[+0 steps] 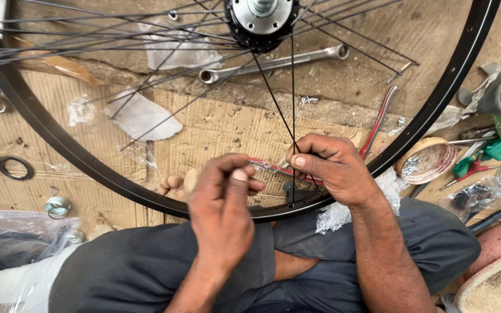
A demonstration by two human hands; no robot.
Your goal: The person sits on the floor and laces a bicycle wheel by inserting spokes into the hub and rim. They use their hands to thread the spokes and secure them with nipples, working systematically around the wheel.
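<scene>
The person sat cross-legged on the floor with a black bicycle wheel rim [59, 139] standing across the lap, its lower arc resting on the grey trousers [146, 266].

The hub [261, 20] sat at the top edge of the view, with thin spokes radiating outward from it. 2 spokes [293, 104] ran down from the hub to the lowest part of the rim.

The right hand [334, 168] was positioned just inside the rim. Its fingers [305, 162] were pinched on those 2 spokes where they crossed, thumb against forefinger.

The left hand [224, 203] was held beside the right hand, over the rim. Its fingers [240, 177] were curled and closed together with the thumb raised. Whether they held any small part could not be determined.

Flattened cardboard [215, 127] covered the floor under the wheel. On and beyond it lay:
- 1 long ring spanner [273, 61] behind the hub;
- 1 black rubber ring [15, 167] at the left;
- 1 metal nut [58, 206] near that ring;
- torn white paper [143, 116] under the spokes;
- 1 clear plastic bag [13, 237] at the lower left;
- 1 round tin [427, 159] at the right, outside the rim.
</scene>
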